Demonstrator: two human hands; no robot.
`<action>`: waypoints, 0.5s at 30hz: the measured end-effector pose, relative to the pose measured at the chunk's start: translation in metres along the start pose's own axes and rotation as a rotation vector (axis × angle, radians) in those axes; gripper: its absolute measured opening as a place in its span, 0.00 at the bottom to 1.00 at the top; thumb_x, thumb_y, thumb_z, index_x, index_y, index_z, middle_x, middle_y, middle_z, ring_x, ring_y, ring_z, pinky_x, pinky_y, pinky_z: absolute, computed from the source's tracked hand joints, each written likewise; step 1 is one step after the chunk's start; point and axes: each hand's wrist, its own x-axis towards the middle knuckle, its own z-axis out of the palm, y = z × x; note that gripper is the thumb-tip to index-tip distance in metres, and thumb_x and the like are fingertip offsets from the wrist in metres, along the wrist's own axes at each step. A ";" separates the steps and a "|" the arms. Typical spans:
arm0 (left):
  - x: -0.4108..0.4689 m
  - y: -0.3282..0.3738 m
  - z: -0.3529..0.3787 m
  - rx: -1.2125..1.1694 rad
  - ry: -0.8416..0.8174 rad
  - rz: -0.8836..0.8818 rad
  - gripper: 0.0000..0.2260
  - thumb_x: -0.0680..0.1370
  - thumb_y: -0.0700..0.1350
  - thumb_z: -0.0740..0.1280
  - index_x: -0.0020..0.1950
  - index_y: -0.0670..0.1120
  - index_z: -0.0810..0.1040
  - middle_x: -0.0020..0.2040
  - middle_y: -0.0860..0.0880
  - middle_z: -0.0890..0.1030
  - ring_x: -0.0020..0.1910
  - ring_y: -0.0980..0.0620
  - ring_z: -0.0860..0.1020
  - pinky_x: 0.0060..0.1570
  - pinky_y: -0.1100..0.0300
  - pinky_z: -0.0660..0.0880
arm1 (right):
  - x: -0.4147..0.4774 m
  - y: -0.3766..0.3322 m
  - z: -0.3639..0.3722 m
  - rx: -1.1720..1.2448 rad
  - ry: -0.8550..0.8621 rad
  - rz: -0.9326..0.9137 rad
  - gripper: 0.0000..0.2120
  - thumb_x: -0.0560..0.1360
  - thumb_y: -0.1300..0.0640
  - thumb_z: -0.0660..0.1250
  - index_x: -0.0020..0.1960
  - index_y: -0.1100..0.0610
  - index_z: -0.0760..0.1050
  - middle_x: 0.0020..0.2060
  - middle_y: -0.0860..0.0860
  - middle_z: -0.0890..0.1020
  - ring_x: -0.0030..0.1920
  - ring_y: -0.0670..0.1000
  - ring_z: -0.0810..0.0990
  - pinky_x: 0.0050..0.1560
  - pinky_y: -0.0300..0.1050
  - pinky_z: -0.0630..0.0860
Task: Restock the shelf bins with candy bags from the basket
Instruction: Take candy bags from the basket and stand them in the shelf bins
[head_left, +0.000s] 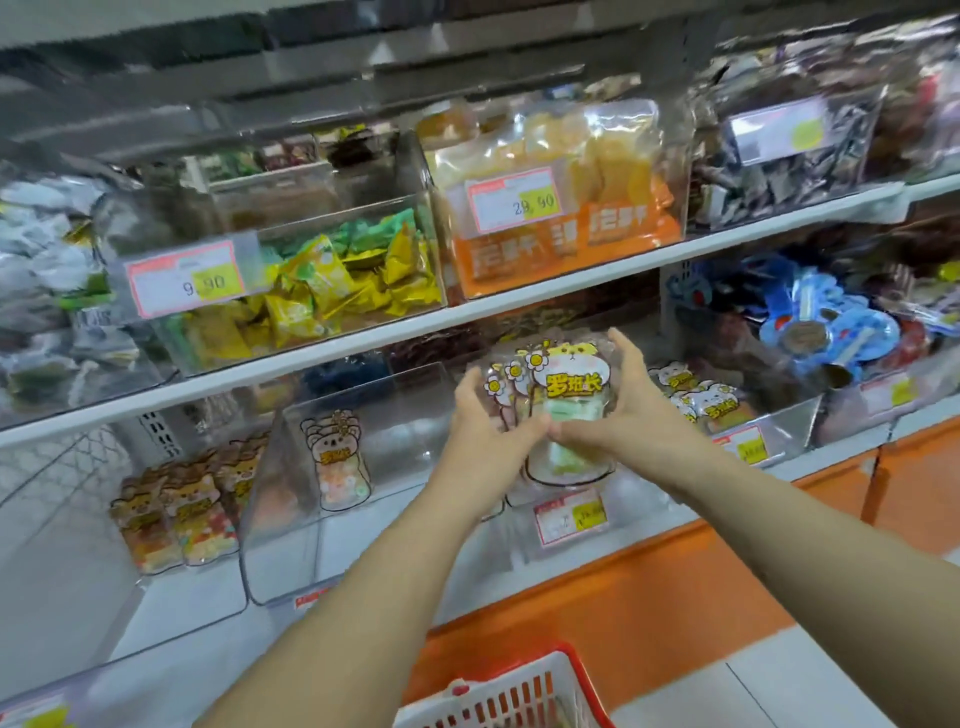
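Together our left hand (480, 421) and right hand (631, 410) clasp a stack of candy bags (571, 387) lettered "罗班长" before the shelf bin (623, 493); above the grip hang a 9.90 tag (187, 283) and a 29.90 tag (514, 200), basket (519, 696) below.

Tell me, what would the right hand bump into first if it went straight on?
The right hand grips the candy bags. Pushed straight on, they would probably enter the clear bin and meet the dark packets behind; depth is unclear.

Room lies in the clear bin (405, 447), under the shelf edge (363, 338).
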 end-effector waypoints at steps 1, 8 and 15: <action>0.012 0.002 0.005 0.031 -0.003 0.007 0.43 0.77 0.47 0.74 0.81 0.51 0.48 0.71 0.52 0.68 0.63 0.61 0.67 0.62 0.64 0.63 | 0.009 0.005 -0.005 -0.013 0.026 -0.010 0.57 0.66 0.52 0.81 0.79 0.40 0.43 0.68 0.39 0.68 0.60 0.44 0.74 0.61 0.42 0.75; 0.075 -0.033 0.031 0.028 0.028 -0.149 0.51 0.66 0.56 0.76 0.79 0.61 0.46 0.71 0.53 0.73 0.67 0.49 0.74 0.66 0.41 0.72 | 0.054 0.033 -0.014 -0.196 0.042 -0.082 0.45 0.70 0.58 0.78 0.75 0.48 0.52 0.63 0.43 0.71 0.55 0.46 0.75 0.48 0.33 0.69; 0.093 -0.081 0.065 -0.009 -0.019 -0.278 0.52 0.74 0.34 0.73 0.78 0.55 0.36 0.70 0.47 0.74 0.64 0.47 0.76 0.66 0.49 0.73 | 0.063 0.063 -0.021 -0.795 -0.061 -0.038 0.37 0.66 0.47 0.80 0.63 0.51 0.57 0.57 0.53 0.73 0.53 0.55 0.75 0.46 0.47 0.72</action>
